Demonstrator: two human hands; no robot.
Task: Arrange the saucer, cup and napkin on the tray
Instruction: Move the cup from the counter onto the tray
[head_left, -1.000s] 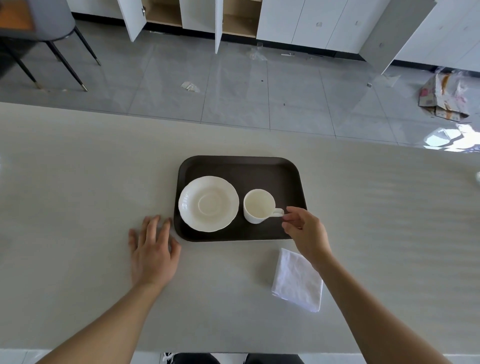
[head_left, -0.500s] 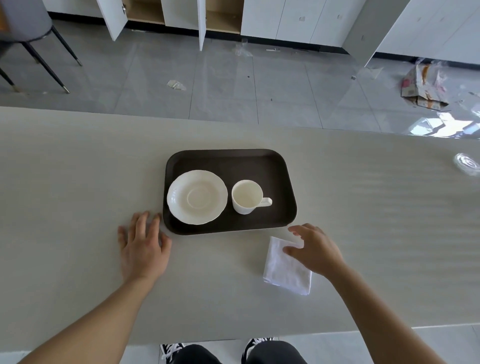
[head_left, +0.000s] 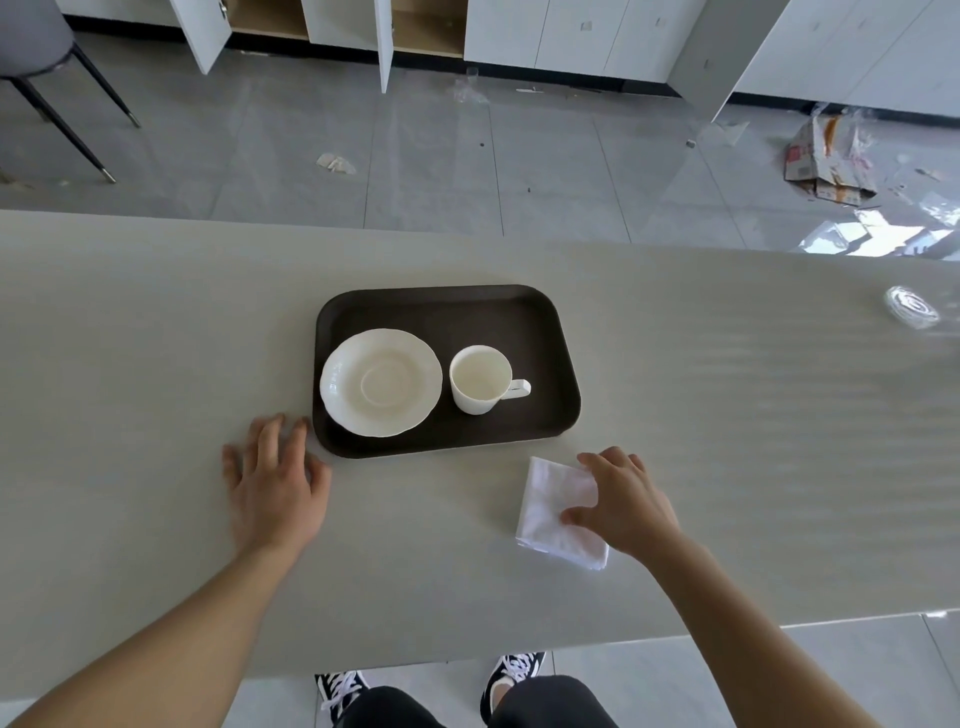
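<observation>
A dark brown tray lies on the pale table. On its left half sits a white saucer; to the right of it stands a white cup, upright, with its handle pointing right. A folded white napkin lies on the table just in front of the tray's right corner. My right hand rests on the napkin's right side, fingers spread over it, thumb on the cloth. My left hand lies flat on the table, fingers apart, its fingertips close to the tray's front left corner.
A small clear glass object sits on the table at the far right. The table's near edge runs just above my shoes. Beyond the far edge are grey floor tiles, a chair at left and white cabinets.
My right hand let go of the cup's handle, pulled back off the tray and came down onto the napkin. The cup stays on the tray. My left hand has barely moved.
</observation>
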